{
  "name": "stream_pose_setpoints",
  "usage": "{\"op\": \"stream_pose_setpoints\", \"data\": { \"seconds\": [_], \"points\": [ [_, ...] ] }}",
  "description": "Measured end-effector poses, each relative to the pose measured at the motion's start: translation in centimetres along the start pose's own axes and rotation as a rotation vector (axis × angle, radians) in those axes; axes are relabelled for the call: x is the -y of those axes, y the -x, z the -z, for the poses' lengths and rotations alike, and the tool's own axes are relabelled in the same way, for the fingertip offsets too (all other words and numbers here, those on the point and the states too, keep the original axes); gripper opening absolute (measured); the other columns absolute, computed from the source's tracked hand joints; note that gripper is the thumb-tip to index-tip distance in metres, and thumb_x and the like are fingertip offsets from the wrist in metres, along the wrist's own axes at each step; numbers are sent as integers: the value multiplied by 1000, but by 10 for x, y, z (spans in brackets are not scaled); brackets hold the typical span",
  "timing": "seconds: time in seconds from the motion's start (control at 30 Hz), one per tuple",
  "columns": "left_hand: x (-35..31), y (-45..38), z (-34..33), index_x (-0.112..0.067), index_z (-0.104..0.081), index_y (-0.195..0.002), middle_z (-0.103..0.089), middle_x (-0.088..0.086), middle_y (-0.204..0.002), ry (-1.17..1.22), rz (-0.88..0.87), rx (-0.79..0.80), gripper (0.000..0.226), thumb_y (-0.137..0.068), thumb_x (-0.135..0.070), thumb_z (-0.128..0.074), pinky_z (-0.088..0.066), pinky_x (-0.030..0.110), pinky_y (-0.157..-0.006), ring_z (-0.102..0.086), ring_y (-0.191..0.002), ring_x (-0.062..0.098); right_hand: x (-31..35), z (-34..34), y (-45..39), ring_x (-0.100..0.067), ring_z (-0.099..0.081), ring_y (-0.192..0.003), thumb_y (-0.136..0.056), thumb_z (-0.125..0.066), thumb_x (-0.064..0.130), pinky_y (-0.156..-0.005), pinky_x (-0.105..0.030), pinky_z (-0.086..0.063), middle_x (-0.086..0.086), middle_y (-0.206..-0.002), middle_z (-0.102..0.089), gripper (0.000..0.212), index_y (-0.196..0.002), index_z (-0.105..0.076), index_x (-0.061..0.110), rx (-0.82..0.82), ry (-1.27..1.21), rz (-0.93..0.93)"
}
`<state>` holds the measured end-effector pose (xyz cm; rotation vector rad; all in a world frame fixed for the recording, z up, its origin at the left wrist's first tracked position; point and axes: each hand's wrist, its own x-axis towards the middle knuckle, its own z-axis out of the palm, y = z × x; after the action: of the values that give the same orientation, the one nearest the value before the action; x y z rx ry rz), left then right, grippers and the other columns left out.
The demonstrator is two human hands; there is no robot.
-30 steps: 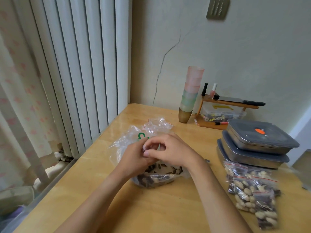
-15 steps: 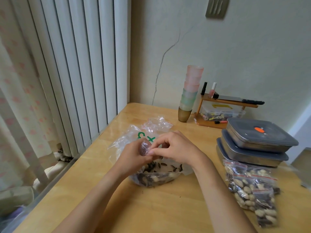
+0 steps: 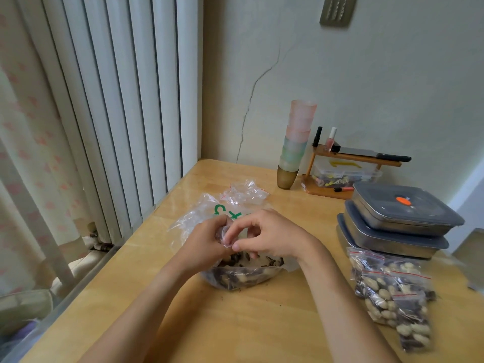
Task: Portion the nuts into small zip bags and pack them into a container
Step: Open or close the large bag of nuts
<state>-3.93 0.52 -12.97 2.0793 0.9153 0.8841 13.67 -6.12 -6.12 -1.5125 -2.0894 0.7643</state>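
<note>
Centre of the frame, on the tabletop [image 3: 262, 323]: a small zip bag [image 3: 224, 235] is held between both hands, just above the big nut bag [image 3: 235, 271]. Left hand [image 3: 204, 244] is closed around the small bag from the left side of the frame; fingers curled, clamped on the plastic. Right hand [image 3: 267, 235] is pinched on the same bag's edge, thumb and index fingers [image 3: 230, 234] pressed together on it. Whether the zip is being opened or pressed shut cannot be told; the bag is mostly hidden by the hands, and any contents cannot be seen.

The big nut bag lies open under the hands, clear plastic with green print, with a mix of dark and pale nuts in the bottom. A few empty small bags [image 3: 246, 191] are crumpled just behind it.

Filled zip bags [image 3: 392, 292] are piled at lower right of the frame, red-striped tops, several overlapping. Behind them, stacked steel containers [image 3: 392, 226] with grey lids, all lids on.

Step judged: portioning, mid-way; one small bag is being handled at its mouth, and packing is not yet begun.

Next move, if the bag is empty: mouth to be spread with both hands, nuts scooped in from the big bag. If full: zip to be run shut along its whole length, then the bag set on the pile at right. A lid has to be taken off before anything can be packed.
</note>
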Motion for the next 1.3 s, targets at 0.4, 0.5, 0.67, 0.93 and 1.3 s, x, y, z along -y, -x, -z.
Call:
{"op": "stream_pose_setpoints", "data": {
  "seconds": [0.4, 0.5, 0.67, 0.93, 1.3],
  "points": [
    [7, -1, -3, -9, -49, -80, -37, -10, -62, -12, 46, -33, 43, -79, -36, -83, -24, 24, -53, -30, -55, 6, -5, 7, 1, -1, -55, -60, -85, -81, 25, -63, -19, -45, 32, -66, -62, 7, -91, -78, 27, -137, 100, -43],
    [6, 0, -2, -18, -58, -91, -60, -7, -75, -33, 12, -1, 30, -78, -33, -81, -41, 27, -59, -51, -63, 7, -3, 4, 1, -1, -54, -58, -86, -80, 33, -64, -22, -45, 33, -71, -63, 19, -104, -77, 35, -106, 50, -45],
    [-2, 3, -5, -23, -62, -95, -67, -8, -87, 57, -27, 19, 29, -72, -27, -79, -58, 44, -77, -65, -80, 14, 5, 1, 3, -5, -65, -62, -92, -70, 33, -71, -24, -50, 28, -78, -69, 23, -112, -74, 44, 5, 51, -80],
    [5, 4, -12, -29, -57, -90, -65, -9, -83, -164, -9, -5, 29, -79, -37, -82, -40, 16, -59, -58, -70, 1, -47, 24, 8, -15, -62, -95, -99, -51, 9, -86, -32, -52, 4, -114, -69, 28, -107, -71, 27, -419, 305, -516],
    [18, 1, -13, -29, -59, -102, -52, -14, -112, -346, -45, -109, 31, -80, -44, -74, -43, 24, -85, -43, -107, 9, -69, 41, 27, -21, -67, -93, -86, -77, 14, -72, -31, -53, -5, -104, -71, 23, -107, -68, 16, -71, 330, -776]
  ]
}}
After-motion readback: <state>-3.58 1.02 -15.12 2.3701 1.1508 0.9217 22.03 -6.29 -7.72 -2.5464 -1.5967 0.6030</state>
